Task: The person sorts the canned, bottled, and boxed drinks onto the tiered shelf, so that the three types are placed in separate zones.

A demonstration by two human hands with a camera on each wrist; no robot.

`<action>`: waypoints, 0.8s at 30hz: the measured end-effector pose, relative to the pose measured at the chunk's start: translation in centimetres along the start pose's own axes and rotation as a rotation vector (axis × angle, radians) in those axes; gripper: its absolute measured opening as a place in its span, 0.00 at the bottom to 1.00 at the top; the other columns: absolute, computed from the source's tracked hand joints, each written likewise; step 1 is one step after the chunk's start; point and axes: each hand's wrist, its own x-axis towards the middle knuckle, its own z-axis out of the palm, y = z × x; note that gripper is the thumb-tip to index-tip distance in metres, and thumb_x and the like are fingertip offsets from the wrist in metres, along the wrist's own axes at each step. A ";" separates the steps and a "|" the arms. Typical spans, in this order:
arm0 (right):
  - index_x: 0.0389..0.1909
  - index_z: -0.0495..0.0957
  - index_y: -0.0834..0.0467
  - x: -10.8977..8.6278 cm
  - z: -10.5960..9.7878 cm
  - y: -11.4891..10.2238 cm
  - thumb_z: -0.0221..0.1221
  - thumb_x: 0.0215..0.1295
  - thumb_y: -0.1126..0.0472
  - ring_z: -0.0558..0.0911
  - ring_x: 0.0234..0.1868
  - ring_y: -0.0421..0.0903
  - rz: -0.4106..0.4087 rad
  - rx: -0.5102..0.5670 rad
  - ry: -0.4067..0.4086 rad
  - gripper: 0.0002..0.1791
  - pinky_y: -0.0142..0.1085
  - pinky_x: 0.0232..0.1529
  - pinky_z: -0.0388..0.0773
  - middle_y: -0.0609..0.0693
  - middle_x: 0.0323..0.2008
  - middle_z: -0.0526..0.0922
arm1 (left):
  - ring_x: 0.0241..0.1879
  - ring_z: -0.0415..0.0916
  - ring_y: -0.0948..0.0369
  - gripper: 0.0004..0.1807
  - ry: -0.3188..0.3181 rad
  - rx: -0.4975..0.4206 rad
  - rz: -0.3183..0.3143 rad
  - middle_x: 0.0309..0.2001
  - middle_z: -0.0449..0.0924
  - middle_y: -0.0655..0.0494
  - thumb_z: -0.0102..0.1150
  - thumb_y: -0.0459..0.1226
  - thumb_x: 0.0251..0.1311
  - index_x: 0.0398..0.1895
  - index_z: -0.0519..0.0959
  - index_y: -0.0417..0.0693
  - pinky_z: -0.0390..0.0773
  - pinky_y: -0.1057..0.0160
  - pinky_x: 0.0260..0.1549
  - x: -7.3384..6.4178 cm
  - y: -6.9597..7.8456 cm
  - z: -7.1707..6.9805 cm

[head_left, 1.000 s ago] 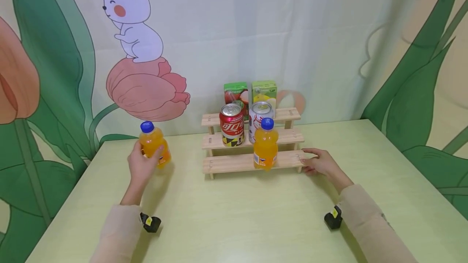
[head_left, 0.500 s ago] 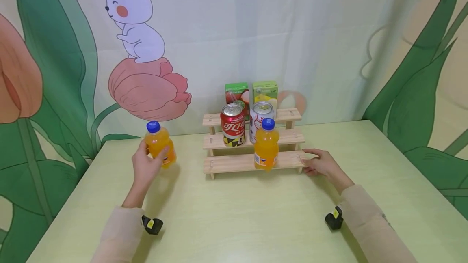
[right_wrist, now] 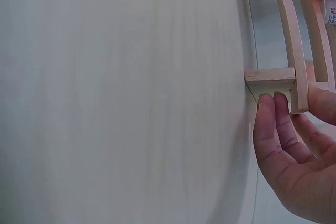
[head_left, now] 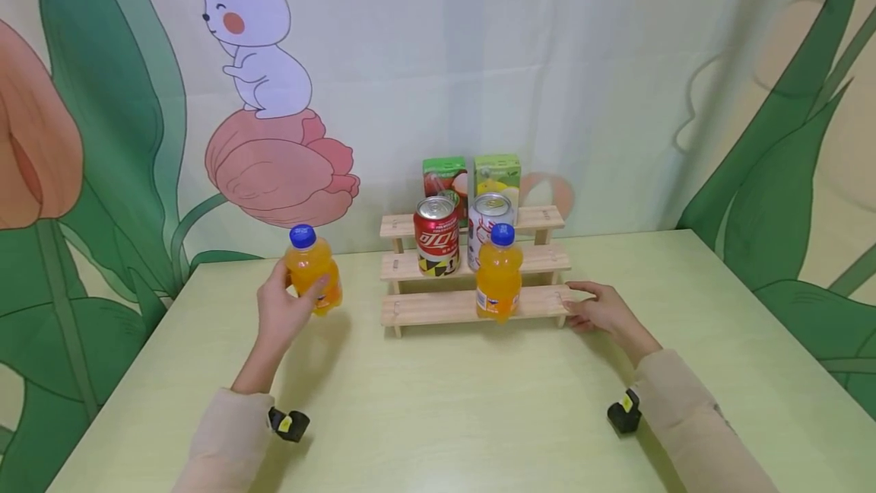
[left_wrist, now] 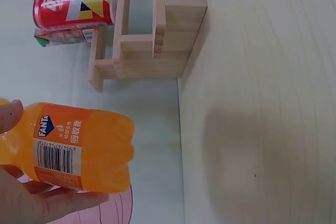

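In the head view my left hand holds an orange Fanta bottle with a blue cap, upright above the table, left of a three-step wooden shelf. The left wrist view shows thumb and fingers round the bottle, its base hanging clear over its shadow. My right hand grips the right end of the lowest step. From the right wrist view, the thumb lies over the board and the fingers curl beneath it. A second orange bottle stands on that step, right of its middle.
A red cola can and a white can, partly hidden by the bottle, stand on the middle step. Two juice cartons, one red and green, one yellow-green, are on the top step. A printed curtain hangs behind the table.
My left hand has carried its bottle to the right, nearer the shelf. My right hand has stayed at the end of the lowest step.
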 end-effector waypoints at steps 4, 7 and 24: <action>0.63 0.56 0.71 -0.1 0.1 0.0 0.54 0.62 0.67 0.81 0.25 0.45 0.009 -0.003 0.006 0.30 0.38 0.29 0.80 0.57 0.31 0.81 | 0.52 0.68 0.46 0.24 -0.019 -0.005 0.009 0.52 0.71 0.40 0.59 0.34 0.56 0.55 0.66 0.36 0.65 0.45 0.54 -0.1 0.4 0.3; 0.63 0.57 0.71 -0.1 0.1 0.0 0.54 0.62 0.67 0.81 0.25 0.45 0.009 -0.005 0.009 0.30 0.37 0.29 0.80 0.57 0.31 0.81 | 0.52 0.68 0.46 0.24 -0.033 -0.012 0.005 0.53 0.71 0.40 0.59 0.34 0.57 0.56 0.65 0.36 0.68 0.45 0.52 -0.2 0.8 0.5; 0.63 0.56 0.72 0.0 -0.1 0.0 0.54 0.62 0.67 0.81 0.25 0.44 0.006 0.020 -0.006 0.30 0.37 0.29 0.80 0.55 0.29 0.81 | 0.50 0.70 0.47 0.23 -0.079 -0.055 0.060 0.51 0.73 0.42 0.60 0.31 0.55 0.54 0.67 0.37 0.78 0.48 0.38 -0.6 2.3 1.5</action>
